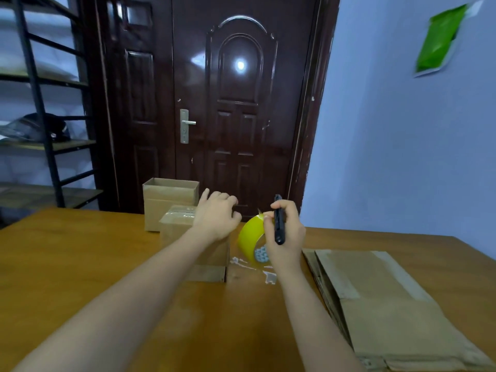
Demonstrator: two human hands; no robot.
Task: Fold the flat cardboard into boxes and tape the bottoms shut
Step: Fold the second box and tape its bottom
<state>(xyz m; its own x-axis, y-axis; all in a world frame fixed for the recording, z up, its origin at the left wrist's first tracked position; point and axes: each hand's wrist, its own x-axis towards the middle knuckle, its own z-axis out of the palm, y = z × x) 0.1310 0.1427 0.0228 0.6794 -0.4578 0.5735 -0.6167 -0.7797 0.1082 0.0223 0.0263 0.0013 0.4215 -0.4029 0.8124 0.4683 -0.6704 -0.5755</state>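
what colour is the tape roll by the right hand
Yellow: the tape roll, beside the right hand, shows best in the head view.

a dark glossy brown door [236, 108] fills the far middle, a bright light reflected on its arched panel, with a silver handle [185, 125] on its left edge. right of it a pale blue wall [397, 146] carries a green sheet [440, 40]. at far left stands a black metal shelf rack [40, 108]. the near tabletop [80, 264] is orange-brown wood.
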